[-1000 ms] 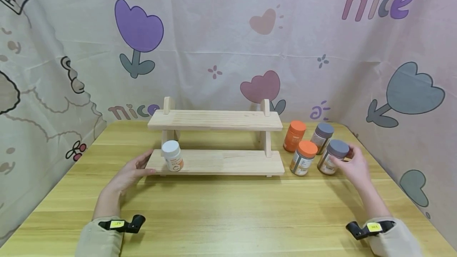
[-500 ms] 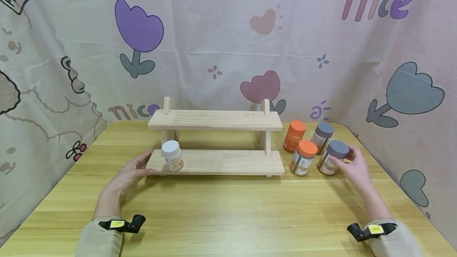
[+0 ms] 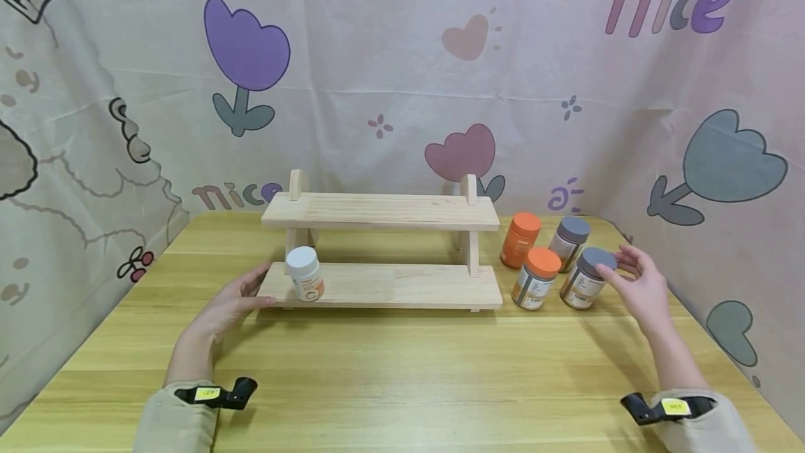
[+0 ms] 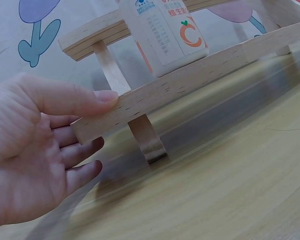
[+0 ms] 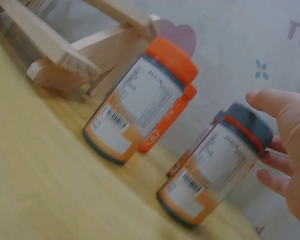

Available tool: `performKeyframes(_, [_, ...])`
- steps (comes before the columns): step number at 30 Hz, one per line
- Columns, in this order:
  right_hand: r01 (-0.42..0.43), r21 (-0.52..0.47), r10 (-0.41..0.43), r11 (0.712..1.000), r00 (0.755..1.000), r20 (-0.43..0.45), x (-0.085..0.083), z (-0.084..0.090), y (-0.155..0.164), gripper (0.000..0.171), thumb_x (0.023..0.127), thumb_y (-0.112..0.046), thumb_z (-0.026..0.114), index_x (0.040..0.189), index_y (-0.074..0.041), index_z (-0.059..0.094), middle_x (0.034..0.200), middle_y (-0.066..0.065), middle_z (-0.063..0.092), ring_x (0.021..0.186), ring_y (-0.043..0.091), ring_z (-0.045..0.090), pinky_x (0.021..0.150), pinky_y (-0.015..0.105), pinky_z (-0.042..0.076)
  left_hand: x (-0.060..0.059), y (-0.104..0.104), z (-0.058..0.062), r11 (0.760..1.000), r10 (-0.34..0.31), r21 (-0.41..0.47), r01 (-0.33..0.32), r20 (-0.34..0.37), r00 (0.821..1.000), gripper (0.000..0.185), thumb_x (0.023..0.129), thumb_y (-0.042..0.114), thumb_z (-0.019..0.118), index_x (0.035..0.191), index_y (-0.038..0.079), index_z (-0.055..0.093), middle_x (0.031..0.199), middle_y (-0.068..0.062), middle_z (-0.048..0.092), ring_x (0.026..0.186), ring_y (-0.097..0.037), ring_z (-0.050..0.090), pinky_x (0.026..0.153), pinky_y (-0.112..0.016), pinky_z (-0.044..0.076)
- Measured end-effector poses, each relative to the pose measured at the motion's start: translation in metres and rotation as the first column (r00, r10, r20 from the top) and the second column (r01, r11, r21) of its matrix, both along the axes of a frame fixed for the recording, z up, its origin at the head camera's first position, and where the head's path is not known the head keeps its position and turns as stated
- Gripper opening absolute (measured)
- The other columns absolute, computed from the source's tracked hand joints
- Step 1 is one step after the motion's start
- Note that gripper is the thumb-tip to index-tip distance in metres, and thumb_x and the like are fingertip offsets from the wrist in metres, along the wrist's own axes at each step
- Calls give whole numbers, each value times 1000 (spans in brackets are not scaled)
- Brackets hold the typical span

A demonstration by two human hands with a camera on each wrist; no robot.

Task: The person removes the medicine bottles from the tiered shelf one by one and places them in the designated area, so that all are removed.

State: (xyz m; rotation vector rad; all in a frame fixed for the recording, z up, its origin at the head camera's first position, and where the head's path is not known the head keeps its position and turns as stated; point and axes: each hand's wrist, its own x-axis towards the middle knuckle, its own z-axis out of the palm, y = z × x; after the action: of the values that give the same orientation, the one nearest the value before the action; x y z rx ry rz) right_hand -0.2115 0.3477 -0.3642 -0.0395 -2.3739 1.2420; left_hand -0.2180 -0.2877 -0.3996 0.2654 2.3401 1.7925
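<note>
While the left hand (image 3: 229,301) rests at the left end of the wooden rack (image 3: 380,250), thumb on top of the lower shelf edge and fingers loosely spread beneath it, nothing is gripped; fingers relaxed and apart. In the left wrist view the thumb (image 4: 70,100) presses the shelf's front corner, w/ a white-capped bottle (image 3: 305,274) standing upright on that shelf just beside it.

Right hand (image 3: 638,286) sits at the near grey-lidded jar (image 3: 585,278) on the worktop (image 3: 402,369), right of the rack. Fingers are spread & slightly curved about the lid; thumb near the lid's top edge. Right wrist view is blurred, so can't tell if fingertips actually touch the jar or only frame it. Jar stands upright, not lifted.

Just left of it: an orange-lidded jar (image 3: 537,278). Behind these, a second orange jar (image 3: 520,240) & a second grey-lidded jar (image 3: 568,235), all upright, close together. Upper shelf carries nothing visible.
</note>
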Motion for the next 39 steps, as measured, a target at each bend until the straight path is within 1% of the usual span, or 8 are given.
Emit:
performKeyframes(2, [8,15,-7,1000,999,-33,2,6,0,63,88,-19,64,134,11,35,106,-14,50,91,-12,43,73,-1,39,0,0,0,1000,2,-6,-2,3,1000,89,85,10,65,147,-3,3,152,-22,-2,137,-41,1,109,-54,9])
performKeyframes(4, [7,23,-6,1000,999,-49,3,13,-1,62,87,-20,65,134,10,37,104,-18,49,91,-13,44,73,-1,40,-1,0,-1,1000,6,-3,-6,9,1000,89,84,10,65,147,-2,2,152,-21,-3,137,-40,1,109,-53,9])
performKeyframes(12, [-13,46,13,999,1000,-11,9,42,-15,66,88,-28,63,141,-2,34,122,4,52,96,-5,50,76,1,40,-1,-1,0,1000,4,26,-5,23,1000,88,85,7,64,147,-1,2,153,-20,-5,138,-39,-2,109,-53,7])
performKeyframes(17, [-63,54,65,997,997,-36,10,57,-35,63,88,-26,64,140,-3,36,122,5,53,103,3,52,80,2,41,0,-1,0,1000,5,21,-5,19,1000,88,85,7,64,147,-2,2,153,-20,-5,137,-39,-1,109,-53,7])
performKeyframes(21, [-143,43,146,989,987,-74,8,67,-54,60,88,-21,64,138,-2,38,119,3,54,103,4,53,83,4,42,1,-1,0,1000,8,12,-8,17,1000,88,85,8,64,147,-1,2,153,-20,-4,138,-39,-1,109,-53,8])
performKeyframes(27, [-271,38,273,962,959,-81,6,78,-84,59,88,-17,64,138,1,37,123,17,53,102,-1,52,84,6,43,1,1,2,1000,2,15,-2,14,1000,88,85,8,64,147,-2,2,152,-21,-4,137,-40,0,109,-54,8])
performKeyframes(33, [-406,9,406,914,913,-35,0,82,-115,60,88,-16,63,139,-1,35,124,20,53,108,22,55,87,9,43,1,0,2,1000,4,14,-4,8,1000,87,85,8,64,147,-3,3,152,-22,-3,137,-41,1,109,-54,8])
performKeyframes(39, [-514,-33,514,857,857,-16,-9,76,-149,57,86,-7,64,136,1,38,122,20,55,108,28,55,90,19,45,1,-1,1,1000,3,10,-3,8,1000,87,85,8,64,147,-3,4,152,-23,-2,137,-41,1,109,-54,8])
